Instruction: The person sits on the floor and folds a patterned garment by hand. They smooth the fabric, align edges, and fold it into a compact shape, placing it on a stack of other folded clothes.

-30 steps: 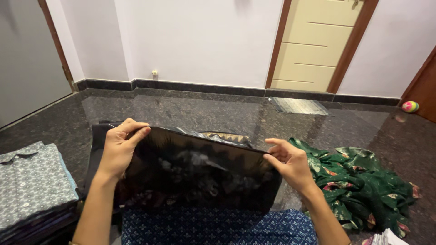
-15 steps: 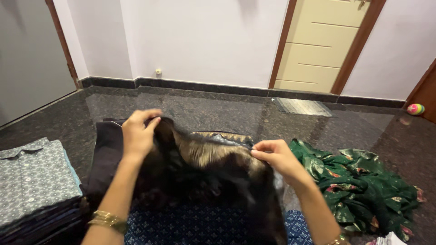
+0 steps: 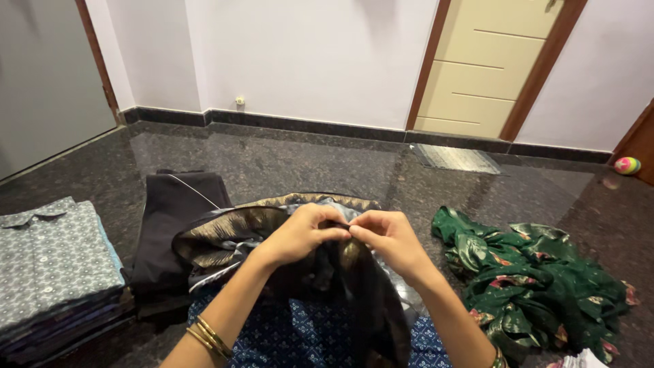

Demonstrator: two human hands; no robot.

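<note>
My left hand (image 3: 301, 234) and my right hand (image 3: 391, 240) meet at the middle, both pinching the top edge of a black garment with gold trim (image 3: 231, 235). The garment is bunched and hangs down between my forearms. Its lower part drapes over a blue patterned cloth (image 3: 286, 337) lying under my arms. Gold bangles show on my left wrist.
A black folded cloth (image 3: 174, 232) lies left of the garment on the dark polished floor (image 3: 306, 160). A stack of folded grey patterned shirts (image 3: 48, 266) sits at far left. A crumpled green floral cloth (image 3: 538, 286) lies at right. A small ball (image 3: 627, 165) rests near the closed door (image 3: 494, 61).
My hands have come together from wide apart, drawing the two upper corners of the black garment to the middle. The flat spread garment is now folded and bunched.
</note>
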